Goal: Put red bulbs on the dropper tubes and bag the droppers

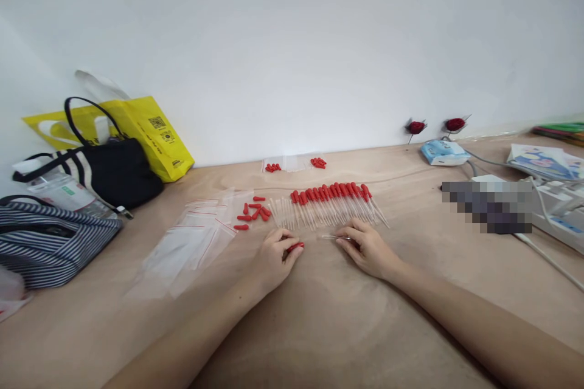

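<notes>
My left hand [276, 252] rests on the wooden table [328, 316] with its fingers pinched round a small red rubber bulb [295, 247]. My right hand [367, 246] lies a little to the right, fingers closed on a thin clear glass dropper tube [335, 237] that points left towards the bulb. Just beyond both hands lies a row of several assembled droppers with red bulbs [333, 200]. Loose red bulbs [253, 213] are scattered to the left of that row.
Clear zip bags [191, 243] lie left of my hands; two filled ones [294, 163] sit by the wall. Striped bag [45, 237], black bag [114, 170] and yellow bag [146, 130] stand far left. A power strip [556, 206], cables, tissue pack [443, 152] and books [542, 161] are at right.
</notes>
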Motion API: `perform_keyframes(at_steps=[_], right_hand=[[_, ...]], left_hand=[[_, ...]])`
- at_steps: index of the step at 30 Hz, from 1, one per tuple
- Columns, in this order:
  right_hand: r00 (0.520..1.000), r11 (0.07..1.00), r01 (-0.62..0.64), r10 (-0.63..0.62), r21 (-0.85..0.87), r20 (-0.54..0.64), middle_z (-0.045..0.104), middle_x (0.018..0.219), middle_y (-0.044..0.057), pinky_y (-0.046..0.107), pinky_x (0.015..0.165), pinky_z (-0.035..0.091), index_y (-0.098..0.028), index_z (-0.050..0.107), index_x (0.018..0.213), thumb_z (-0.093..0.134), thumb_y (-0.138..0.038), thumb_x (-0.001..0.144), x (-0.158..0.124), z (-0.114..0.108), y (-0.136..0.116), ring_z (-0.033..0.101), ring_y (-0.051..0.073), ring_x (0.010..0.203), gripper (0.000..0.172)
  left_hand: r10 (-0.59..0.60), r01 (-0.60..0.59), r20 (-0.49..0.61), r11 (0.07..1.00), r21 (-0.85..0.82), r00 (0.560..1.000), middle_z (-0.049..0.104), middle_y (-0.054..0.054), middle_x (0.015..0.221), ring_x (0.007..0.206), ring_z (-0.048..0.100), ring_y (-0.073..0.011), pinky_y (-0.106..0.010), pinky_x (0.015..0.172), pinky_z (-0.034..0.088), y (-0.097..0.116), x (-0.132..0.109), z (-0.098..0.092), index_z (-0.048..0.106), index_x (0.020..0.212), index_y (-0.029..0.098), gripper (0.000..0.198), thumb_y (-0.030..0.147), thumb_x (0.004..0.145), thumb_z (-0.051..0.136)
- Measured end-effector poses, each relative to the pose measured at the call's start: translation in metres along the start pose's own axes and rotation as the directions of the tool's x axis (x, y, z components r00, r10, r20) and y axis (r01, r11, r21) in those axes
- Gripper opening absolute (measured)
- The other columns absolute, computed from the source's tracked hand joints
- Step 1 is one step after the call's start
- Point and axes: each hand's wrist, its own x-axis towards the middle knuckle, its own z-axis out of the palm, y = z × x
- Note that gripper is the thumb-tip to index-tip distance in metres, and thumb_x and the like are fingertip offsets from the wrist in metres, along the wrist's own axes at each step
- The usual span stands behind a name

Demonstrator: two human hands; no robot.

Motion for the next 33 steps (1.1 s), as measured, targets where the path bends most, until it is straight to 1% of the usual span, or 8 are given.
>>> perform_keyframes(at_steps=[2,4,9,18,23,27,30,33], right_hand=[[1.000,1.000,0.005,-0.005,-0.004,-0.004,0.059,0.082,0.005,0.030,0.069,0.040,-0.019,0.057,0.088,0.044,-0.020,0.084,0.000,0.001,-0.003,0.054,0.015,0.075,0.014],[1.000,1.000,0.002,-0.002,-0.017,-0.010,0.060,0.082,0.004,0.031,0.071,0.038,-0.019,0.057,0.087,0.044,-0.019,0.084,0.000,0.002,-0.008,0.054,0.015,0.075,0.013],[1.000,1.000,0.018,-0.019,-0.022,-0.008,0.059,0.074,0.002,0.031,0.072,0.036,-0.019,0.056,0.084,0.043,-0.020,0.085,0.001,0.007,-0.020,0.052,0.014,0.071,0.012],[0.999,0.999,0.034,-0.034,0.002,0.006,0.061,0.079,0.003,0.031,0.074,0.035,-0.019,0.055,0.087,0.043,-0.020,0.085,0.003,0.013,-0.022,0.052,0.015,0.073,0.012],[0.995,0.995,0.097,-0.098,0.011,0.014,0.059,0.074,0.002,0.031,0.075,0.033,-0.018,0.055,0.084,0.043,-0.019,0.085,0.004,0.014,-0.024,0.051,0.012,0.067,0.012],[0.988,0.988,0.153,-0.153,0.012,0.008,0.058,0.069,0.001,0.030,0.072,0.033,-0.017,0.056,0.083,0.043,-0.020,0.085,0.003,0.016,-0.027,0.050,0.012,0.064,0.014],[0.983,0.984,0.180,-0.181,0.014,0.022,0.059,0.070,0.002,0.030,0.072,0.032,-0.017,0.058,0.086,0.042,-0.019,0.086,0.003,0.016,-0.027,0.050,0.012,0.064,0.016],[0.977,0.979,0.205,-0.206,0.015,0.056,0.059,0.070,0.002,0.031,0.073,0.030,-0.018,0.060,0.089,0.041,-0.018,0.085,0.004,0.012,-0.025,0.050,0.012,0.064,0.019]], left_hand=[[-0.024,0.023,-0.010,1.000,-0.007,1.000,0.058,-0.004,0.083,0.079,0.055,-0.0168,-0.031,0.073,0.044,0.002,0.003,0.004,0.063,0.082,0.018,0.017,0.024,0.082,0.048],[-0.038,0.037,-0.012,0.999,-0.009,0.999,0.060,-0.003,0.081,0.079,0.054,-0.0175,-0.032,0.073,0.043,0.005,0.004,0.006,0.061,0.082,0.018,0.015,0.024,0.083,0.048],[-0.077,0.077,0.019,0.997,-0.014,0.997,0.062,-0.001,0.082,0.082,0.054,-0.0185,-0.033,0.073,0.040,0.010,0.004,0.006,0.056,0.083,0.019,0.010,0.023,0.084,0.047],[-0.070,0.071,0.032,0.997,-0.028,0.997,0.063,0.000,0.084,0.085,0.055,-0.0185,-0.033,0.078,0.038,0.011,0.005,0.005,0.056,0.084,0.021,0.007,0.024,0.083,0.050],[-0.077,0.077,0.006,0.997,-0.031,0.997,0.065,0.001,0.081,0.081,0.056,-0.0178,-0.034,0.078,0.038,0.011,0.005,0.005,0.060,0.084,0.022,0.008,0.024,0.080,0.054],[-0.090,0.091,0.009,0.995,-0.047,0.996,0.066,0.001,0.078,0.077,0.058,-0.0167,-0.034,0.079,0.037,0.010,0.005,0.007,0.063,0.082,0.023,0.010,0.025,0.080,0.053],[-0.071,0.071,0.007,0.996,-0.046,0.997,0.067,0.001,0.077,0.076,0.058,-0.0165,-0.036,0.081,0.035,0.008,0.003,0.007,0.063,0.081,0.023,0.011,0.025,0.081,0.051],[0.009,-0.008,0.023,1.000,-0.022,1.000,0.067,0.000,0.077,0.077,0.058,-0.0165,-0.038,0.086,0.032,0.009,0.000,0.006,0.062,0.081,0.022,0.014,0.026,0.082,0.049]])
